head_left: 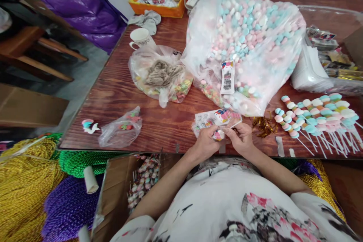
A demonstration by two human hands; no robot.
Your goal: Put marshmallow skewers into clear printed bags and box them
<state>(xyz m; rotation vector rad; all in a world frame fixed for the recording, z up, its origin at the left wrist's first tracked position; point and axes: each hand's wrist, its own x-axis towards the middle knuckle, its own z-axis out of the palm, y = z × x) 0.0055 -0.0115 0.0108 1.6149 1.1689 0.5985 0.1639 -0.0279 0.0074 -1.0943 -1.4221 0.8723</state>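
My left hand [206, 143] is closed near the table's front edge, its fingers pinching a small marshmallow piece in what looks like a clear wrapper [219, 135]. Beside it, my right hand [241, 138] has thumb and fingers closed on the wrapper's other side. Just beyond my hands lie several printed clear packets [208, 120], partly hidden by my fingers. A stack of printed labels [227, 78] rests on a big plastic bag of pastel marshmallows [246, 34]. Several marshmallow skewers on white sticks [320, 117] are piled at the right, with gold twist ties [264, 125] near my right hand.
A bag with a brown cloth [163, 73], a mug [141, 38] and an orange tray [157, 12] stand back left. A small candy bag [121, 128] lies front left. A clear bin [329, 64] is at right. An open carton [113, 196] sits below the table edge.
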